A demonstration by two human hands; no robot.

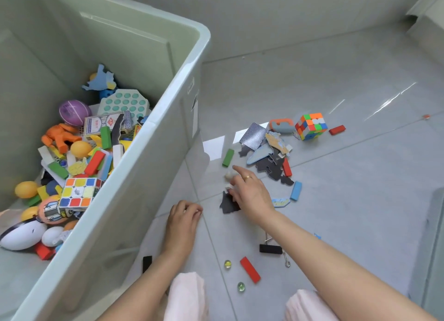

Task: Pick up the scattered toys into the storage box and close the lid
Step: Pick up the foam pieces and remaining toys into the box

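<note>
Head view: storage box (168,119) label unreadable; card pack (105,123) print blurred.

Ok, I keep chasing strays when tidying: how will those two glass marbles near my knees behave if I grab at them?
The marbles look round and glossy on a shiny tiled floor, so a nudge would probably send them rolling. They seem small and smooth, so likely slippery between fingers; scooping may work better than pinching.
</note>
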